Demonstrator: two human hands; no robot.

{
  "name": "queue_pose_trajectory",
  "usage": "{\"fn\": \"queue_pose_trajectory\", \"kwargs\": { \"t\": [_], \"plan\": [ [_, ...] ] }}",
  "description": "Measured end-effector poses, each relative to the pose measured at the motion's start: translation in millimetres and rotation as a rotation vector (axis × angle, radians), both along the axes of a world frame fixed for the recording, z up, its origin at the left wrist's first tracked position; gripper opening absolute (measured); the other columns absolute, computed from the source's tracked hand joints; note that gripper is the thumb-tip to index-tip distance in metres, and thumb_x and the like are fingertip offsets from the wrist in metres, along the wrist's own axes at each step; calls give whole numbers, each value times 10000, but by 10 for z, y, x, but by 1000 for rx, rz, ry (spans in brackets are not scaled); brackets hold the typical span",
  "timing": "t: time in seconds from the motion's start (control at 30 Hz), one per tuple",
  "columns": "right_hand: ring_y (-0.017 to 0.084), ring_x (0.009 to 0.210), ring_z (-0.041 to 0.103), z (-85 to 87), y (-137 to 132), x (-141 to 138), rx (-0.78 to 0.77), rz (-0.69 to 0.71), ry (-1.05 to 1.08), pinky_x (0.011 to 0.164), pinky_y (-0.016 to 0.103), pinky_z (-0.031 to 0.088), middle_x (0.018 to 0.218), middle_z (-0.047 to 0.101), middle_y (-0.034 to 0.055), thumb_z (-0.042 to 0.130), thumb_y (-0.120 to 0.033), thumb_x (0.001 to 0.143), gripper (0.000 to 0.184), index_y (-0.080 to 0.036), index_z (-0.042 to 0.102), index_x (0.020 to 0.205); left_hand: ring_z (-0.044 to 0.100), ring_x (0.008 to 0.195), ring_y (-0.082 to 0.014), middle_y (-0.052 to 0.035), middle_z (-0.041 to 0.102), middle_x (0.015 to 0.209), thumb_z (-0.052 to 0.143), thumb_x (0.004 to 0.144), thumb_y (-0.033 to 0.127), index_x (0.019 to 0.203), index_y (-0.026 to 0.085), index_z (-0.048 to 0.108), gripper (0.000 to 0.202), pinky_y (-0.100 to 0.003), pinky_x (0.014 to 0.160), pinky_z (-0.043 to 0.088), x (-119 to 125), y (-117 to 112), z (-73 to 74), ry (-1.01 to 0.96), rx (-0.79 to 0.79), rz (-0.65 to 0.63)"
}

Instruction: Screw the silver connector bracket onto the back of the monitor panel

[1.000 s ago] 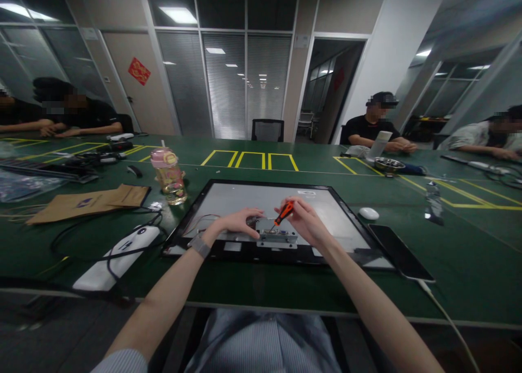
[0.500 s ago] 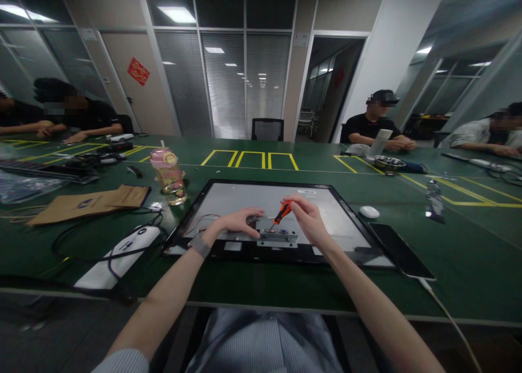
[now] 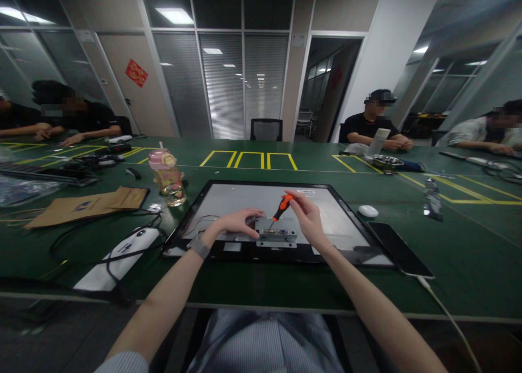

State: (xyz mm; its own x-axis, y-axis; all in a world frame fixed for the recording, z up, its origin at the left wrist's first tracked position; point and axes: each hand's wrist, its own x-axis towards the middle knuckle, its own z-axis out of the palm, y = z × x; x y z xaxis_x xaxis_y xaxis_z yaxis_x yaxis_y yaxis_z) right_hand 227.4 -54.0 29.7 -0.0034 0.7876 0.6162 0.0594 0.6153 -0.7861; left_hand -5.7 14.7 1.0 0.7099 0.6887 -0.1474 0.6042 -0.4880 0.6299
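A flat display panel (image 3: 228, 196) with a black frame and grey back lies in front of me on the green table. Near its front edge sits a metal bracket (image 3: 277, 242) with connectors along it. My right hand (image 3: 308, 215) grips an orange and black screwdriver (image 3: 282, 207) by the handle end. The screwdriver is tilted, its shaft pointing down to the left at the connector row; exact tip contact is too small to tell. My left hand (image 3: 240, 222) rests at the bracket's left side, thumb and fingers spread apart, partly covering a dark part there.
Left of the panel are a white power strip (image 3: 118, 261) with black cables, a paper bag (image 3: 85, 207) and a pink-lidded bottle (image 3: 167, 177). On the right lie a phone (image 3: 399, 250) on a cable and a white case (image 3: 367, 211). Several people sit across the table.
The screwdriver and my right hand have shifted slightly, with the handle tilted a little differently. My left hand stays beside the bracket. The whole view has moved a little.
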Motion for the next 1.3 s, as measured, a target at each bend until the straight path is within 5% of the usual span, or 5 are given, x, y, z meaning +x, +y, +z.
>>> {"fn": "queue_pose_trajectory", "kwargs": {
  "t": [0.27,0.47,0.73,1.13,1.3],
  "plan": [
    [168,826,587,-47,26,-64,-179,240,243,817,331,448,868,632,4,664,-335,759,190,-255,631,928,160,1379,-251,-29,288,1468,710,593,537,1313,258,423,824,-405,1133,138,4,5,-16,-17,27,-21],
    [196,900,611,28,-15,-75,-229,369,285,926,408,401,901,654,29,593,-396,816,300,-259,591,1083,179,1372,-276,-42,266,1477,705,592,553,1314,270,421,826,-417,1123,153,-2,-1,-14,-6,24,-3],
    [177,854,597,12,-19,-65,-296,480,367,922,428,420,889,622,11,647,-373,777,156,-251,635,872,165,1376,-269,-38,285,1468,715,586,540,1302,279,435,812,-422,1127,136,-2,-3,-14,-23,15,-6],
    [205,970,605,-40,33,-63,-160,343,238,939,425,414,1071,622,52,517,-414,863,291,-260,573,1103,168,1375,-271,-36,280,1472,701,599,550,1314,273,421,817,-409,1125,150,8,-19,12,-17,20,-14],
    [187,866,608,-75,39,-37,-115,164,100,858,382,461,901,633,17,604,-350,810,322,-270,596,1121,155,1378,-276,-30,265,1478,698,595,558,1317,295,413,820,-434,1125,139,-2,-9,-5,-22,11,-15]
  ]
}}
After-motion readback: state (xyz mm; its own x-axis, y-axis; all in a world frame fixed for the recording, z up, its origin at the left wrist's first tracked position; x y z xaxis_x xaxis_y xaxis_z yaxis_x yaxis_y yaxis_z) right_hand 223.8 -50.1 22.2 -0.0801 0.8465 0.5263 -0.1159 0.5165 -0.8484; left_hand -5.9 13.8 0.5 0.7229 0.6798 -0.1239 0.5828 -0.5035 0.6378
